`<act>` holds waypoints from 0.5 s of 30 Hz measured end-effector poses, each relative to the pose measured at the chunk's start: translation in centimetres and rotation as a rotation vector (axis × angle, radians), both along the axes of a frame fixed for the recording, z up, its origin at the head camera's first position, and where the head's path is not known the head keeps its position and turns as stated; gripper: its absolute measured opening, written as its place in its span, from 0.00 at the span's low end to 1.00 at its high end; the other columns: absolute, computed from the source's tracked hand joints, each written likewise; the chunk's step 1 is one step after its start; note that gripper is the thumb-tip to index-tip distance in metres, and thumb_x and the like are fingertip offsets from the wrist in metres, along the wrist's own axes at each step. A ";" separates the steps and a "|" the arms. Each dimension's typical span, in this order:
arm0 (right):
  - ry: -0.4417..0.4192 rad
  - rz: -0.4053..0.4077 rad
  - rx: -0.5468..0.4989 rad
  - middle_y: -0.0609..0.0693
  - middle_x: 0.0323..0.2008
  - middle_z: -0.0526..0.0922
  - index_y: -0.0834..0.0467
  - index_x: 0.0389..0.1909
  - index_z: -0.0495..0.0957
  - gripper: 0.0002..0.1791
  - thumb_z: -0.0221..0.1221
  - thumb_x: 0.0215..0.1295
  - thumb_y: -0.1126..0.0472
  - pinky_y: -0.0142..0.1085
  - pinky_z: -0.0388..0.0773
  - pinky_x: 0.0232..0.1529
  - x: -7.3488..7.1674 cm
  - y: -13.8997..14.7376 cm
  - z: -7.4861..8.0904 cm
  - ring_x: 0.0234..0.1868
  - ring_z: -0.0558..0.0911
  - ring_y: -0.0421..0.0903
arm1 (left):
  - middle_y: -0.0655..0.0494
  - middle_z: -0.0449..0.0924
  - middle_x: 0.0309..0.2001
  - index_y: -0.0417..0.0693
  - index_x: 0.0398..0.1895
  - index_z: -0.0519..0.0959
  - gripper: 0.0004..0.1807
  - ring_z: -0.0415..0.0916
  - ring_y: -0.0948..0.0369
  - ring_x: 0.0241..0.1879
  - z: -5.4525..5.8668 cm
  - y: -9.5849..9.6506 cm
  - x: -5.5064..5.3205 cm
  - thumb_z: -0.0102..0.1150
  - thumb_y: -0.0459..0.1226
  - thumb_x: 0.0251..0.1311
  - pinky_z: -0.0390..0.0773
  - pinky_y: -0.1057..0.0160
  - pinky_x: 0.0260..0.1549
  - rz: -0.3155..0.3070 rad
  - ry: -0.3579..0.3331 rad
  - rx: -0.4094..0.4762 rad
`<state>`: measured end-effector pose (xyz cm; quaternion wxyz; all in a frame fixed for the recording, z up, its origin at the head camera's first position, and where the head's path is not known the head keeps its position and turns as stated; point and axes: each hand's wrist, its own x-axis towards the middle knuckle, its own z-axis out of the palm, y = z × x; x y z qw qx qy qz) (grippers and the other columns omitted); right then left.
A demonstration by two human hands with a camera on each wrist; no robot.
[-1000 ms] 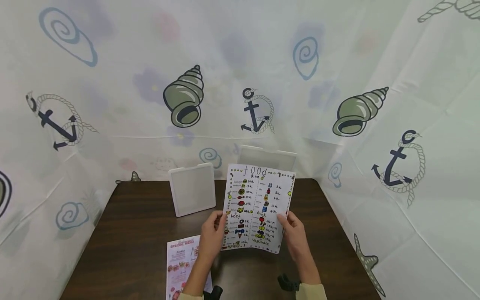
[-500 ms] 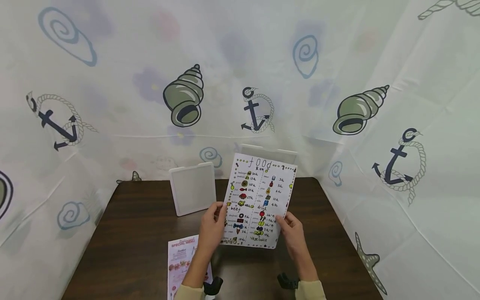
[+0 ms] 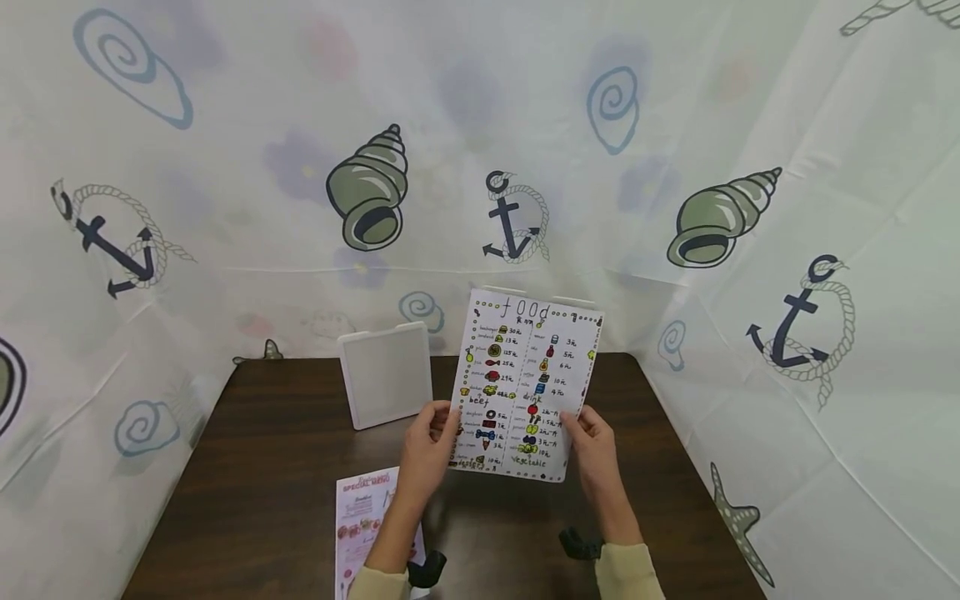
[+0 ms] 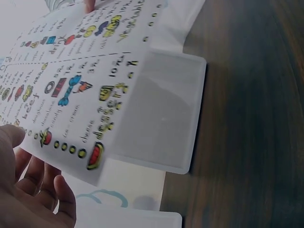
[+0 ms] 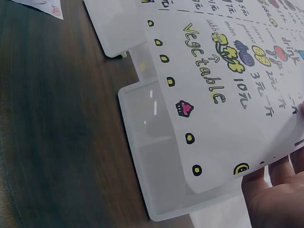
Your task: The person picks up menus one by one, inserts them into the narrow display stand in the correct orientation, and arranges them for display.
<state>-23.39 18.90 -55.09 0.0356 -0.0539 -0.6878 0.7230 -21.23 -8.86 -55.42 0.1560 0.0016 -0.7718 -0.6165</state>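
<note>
A white hand-drawn food menu sheet [image 3: 517, 387] is held up above the table, leaning slightly to the right. Its left edge is pinched by my left hand [image 3: 427, 446], thumb in front and fingers behind. My right hand [image 3: 594, 442] pinches the right edge in the same way. Behind the sheet stands a translucent white frame [image 4: 161, 109], mostly hidden in the head view. A second white frame [image 3: 386, 375] stands upright to the left, apart from both hands.
Partly under my left forearm, a pink printed special menu [image 3: 363, 517] lies on the dark wooden table [image 3: 255, 467]. A white curtain [image 3: 450, 100] with shells and anchors hangs around the table's back and sides.
Both hands have raised the food menu sheet and carried it a little farther from me, so it covers more of the frame behind. The left frame and the printed menu stay put.
</note>
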 end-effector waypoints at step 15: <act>0.029 -0.006 -0.059 0.48 0.48 0.91 0.60 0.66 0.79 0.19 0.61 0.82 0.55 0.36 0.87 0.49 -1.5 0.4 2.4 0.47 0.91 0.46 | 0.53 0.86 0.44 0.49 0.61 0.80 0.16 0.81 0.61 0.40 -1.0 -0.3 -0.1 0.66 0.41 0.75 0.80 0.68 0.40 -0.045 -0.023 -0.023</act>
